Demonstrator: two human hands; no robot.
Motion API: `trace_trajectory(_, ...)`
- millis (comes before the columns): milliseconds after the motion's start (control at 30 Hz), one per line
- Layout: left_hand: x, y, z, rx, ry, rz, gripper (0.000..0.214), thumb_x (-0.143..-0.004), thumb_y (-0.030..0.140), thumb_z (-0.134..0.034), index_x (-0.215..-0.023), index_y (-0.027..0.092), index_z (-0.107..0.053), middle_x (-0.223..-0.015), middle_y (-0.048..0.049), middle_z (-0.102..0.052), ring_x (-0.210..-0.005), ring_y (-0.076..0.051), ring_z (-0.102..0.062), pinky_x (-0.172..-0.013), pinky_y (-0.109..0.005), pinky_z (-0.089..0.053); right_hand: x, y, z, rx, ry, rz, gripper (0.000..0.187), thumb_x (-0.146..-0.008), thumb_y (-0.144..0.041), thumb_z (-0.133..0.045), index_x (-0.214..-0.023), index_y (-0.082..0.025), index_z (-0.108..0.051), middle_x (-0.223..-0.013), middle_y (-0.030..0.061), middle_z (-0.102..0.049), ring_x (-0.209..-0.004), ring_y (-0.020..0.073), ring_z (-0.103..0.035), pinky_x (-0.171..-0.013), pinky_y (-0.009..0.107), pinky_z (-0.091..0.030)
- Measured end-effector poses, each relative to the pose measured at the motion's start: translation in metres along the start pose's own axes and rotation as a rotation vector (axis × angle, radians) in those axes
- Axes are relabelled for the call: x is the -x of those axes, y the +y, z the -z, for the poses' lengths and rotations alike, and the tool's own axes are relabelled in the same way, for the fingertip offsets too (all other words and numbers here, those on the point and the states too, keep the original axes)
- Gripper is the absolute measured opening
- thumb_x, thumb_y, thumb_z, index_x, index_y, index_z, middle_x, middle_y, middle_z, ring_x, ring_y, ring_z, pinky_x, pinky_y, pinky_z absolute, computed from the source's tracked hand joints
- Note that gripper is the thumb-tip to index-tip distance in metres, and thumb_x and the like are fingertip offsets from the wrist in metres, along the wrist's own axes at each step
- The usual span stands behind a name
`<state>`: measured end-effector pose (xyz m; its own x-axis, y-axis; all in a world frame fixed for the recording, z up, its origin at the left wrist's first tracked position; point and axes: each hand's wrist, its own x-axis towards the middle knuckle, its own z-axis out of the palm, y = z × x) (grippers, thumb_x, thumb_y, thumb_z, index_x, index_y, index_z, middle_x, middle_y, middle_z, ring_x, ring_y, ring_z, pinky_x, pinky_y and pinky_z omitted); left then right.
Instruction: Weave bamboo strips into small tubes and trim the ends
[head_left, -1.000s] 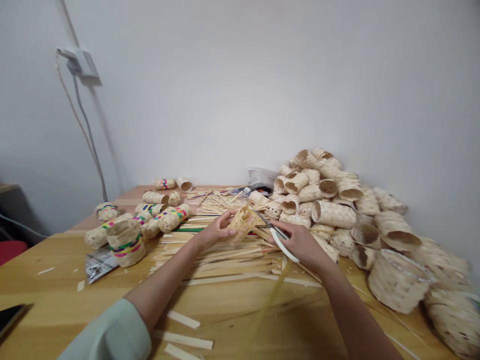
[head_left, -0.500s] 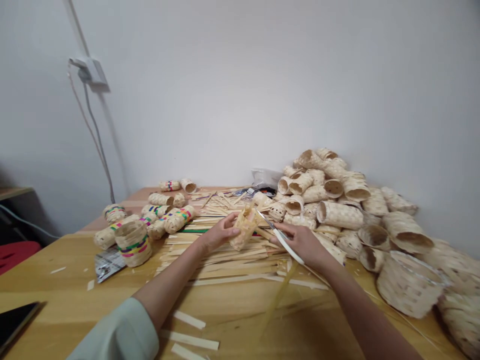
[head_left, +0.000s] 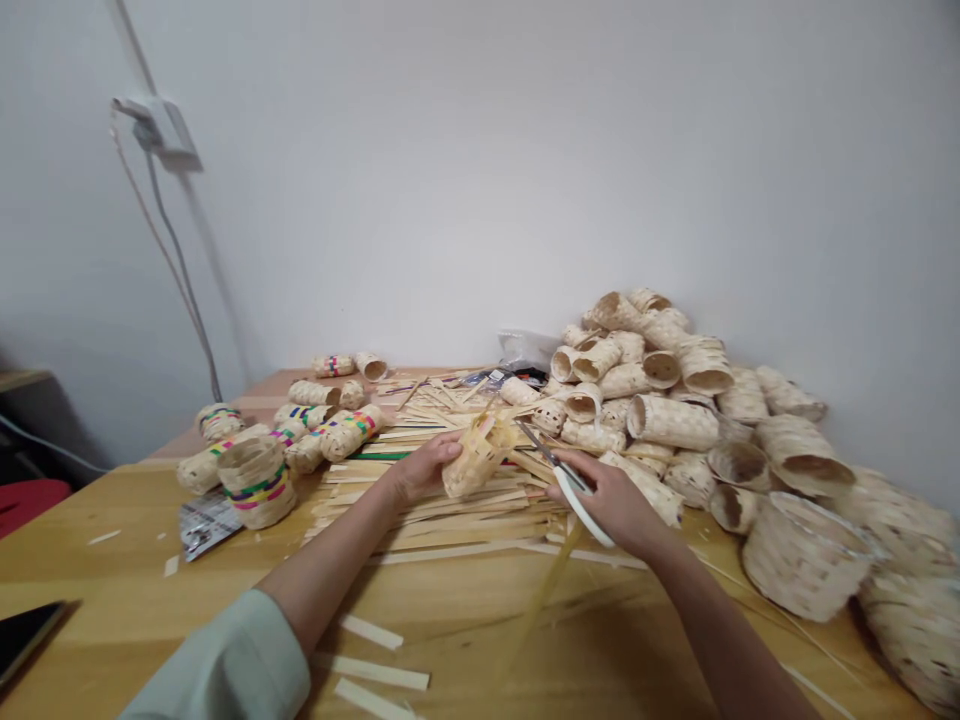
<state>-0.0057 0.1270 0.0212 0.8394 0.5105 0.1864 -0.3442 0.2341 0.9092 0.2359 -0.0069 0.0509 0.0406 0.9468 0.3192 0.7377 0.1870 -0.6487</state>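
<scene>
My left hand [head_left: 429,468] is closed round the left side of a small woven bamboo basket [head_left: 474,462], tilted with loose strip ends at its upper rim. My right hand [head_left: 611,500] grips white-handled scissors [head_left: 577,497], whose metal blades point up and left towards the basket's rim, a little apart from it. A yellowish strip [head_left: 551,590] hangs below the right hand, out of focus; I cannot tell what it is joined to. Beneath both hands lies a layer of flat bamboo strips [head_left: 435,525].
A large pile of plain woven baskets [head_left: 675,420] fills the right side. Coloured-band baskets [head_left: 259,482] stand and lie at left, beside a silver packet [head_left: 206,522]. A phone [head_left: 26,635] rests at the left edge. Cut strips [head_left: 375,670] lie in front, and a wall rises behind.
The basket has turned in my left hand, showing more of its woven side. The scissors have shifted slightly down and away from its rim. The whole view has moved a little.
</scene>
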Motion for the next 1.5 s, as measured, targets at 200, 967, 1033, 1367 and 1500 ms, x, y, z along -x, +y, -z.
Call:
trace_trajectory(200,0.002,0.0,-0.008,-0.005,-0.051,0.033,0.055,-0.068,0.05,-0.072,-0.107,0.012,-0.065,-0.095,-0.0115,-0.071,-0.081,-0.021,-0.066,-0.074,-0.03,-0.049,0.0,-0.004,-0.002,-0.094,-0.069,0.016,0.045,-0.074,-0.038,-0.067,-0.117,-0.023,-0.066,-0.121,0.0062,-0.066,-0.111,0.027,-0.061,-0.093,0.037,-0.048)
trace_trajectory(967,-0.009,-0.007,-0.009,-0.072,0.146,-0.119,0.068,-0.059,0.025,-0.083,-0.121,0.024,-0.056,-0.13,-0.0095,-0.057,-0.108,-0.026,-0.06,-0.09,-0.033,-0.047,-0.001,-0.002,-0.005,-0.153,-0.013,-0.114,0.048,-0.073,-0.048,-0.066,-0.112,-0.019,-0.07,-0.11,0.0061,-0.07,-0.102,0.0301,-0.065,-0.088,0.038,-0.05)
trace_trajectory(1033,-0.009,-0.007,-0.009,-0.05,0.15,-0.106,0.06,-0.062,0.027,-0.082,-0.118,0.023,-0.059,-0.123,-0.0086,-0.061,-0.101,-0.023,-0.063,-0.086,-0.031,-0.048,-0.001,-0.003,-0.005,-0.132,-0.009,-0.122,0.049,-0.073,-0.048,-0.066,-0.111,-0.018,-0.07,-0.111,0.0066,-0.07,-0.102,0.0306,-0.064,-0.087,0.038,-0.05)
trace_trajectory(1367,-0.007,-0.008,0.002,0.085,0.12,-0.1,0.058,-0.066,0.028,-0.079,-0.12,0.017,-0.059,-0.106,-0.0085,-0.069,-0.083,-0.019,-0.067,-0.072,-0.028,-0.054,-0.001,-0.001,-0.001,-0.062,-0.037,-0.124,0.057,-0.075,-0.048,-0.063,-0.124,-0.02,-0.059,-0.119,0.0075,-0.066,-0.105,0.0281,-0.061,-0.092,0.039,-0.045)
trace_trajectory(1500,-0.005,-0.008,0.001,0.092,0.075,-0.063,0.057,-0.068,0.029,-0.077,-0.121,0.017,-0.058,-0.107,-0.0097,-0.069,-0.084,-0.02,-0.067,-0.07,-0.028,-0.055,-0.002,0.003,-0.003,-0.084,-0.058,-0.11,0.054,-0.074,-0.046,-0.065,-0.121,-0.021,-0.063,-0.121,0.0069,-0.065,-0.11,0.028,-0.059,-0.094,0.038,-0.044)
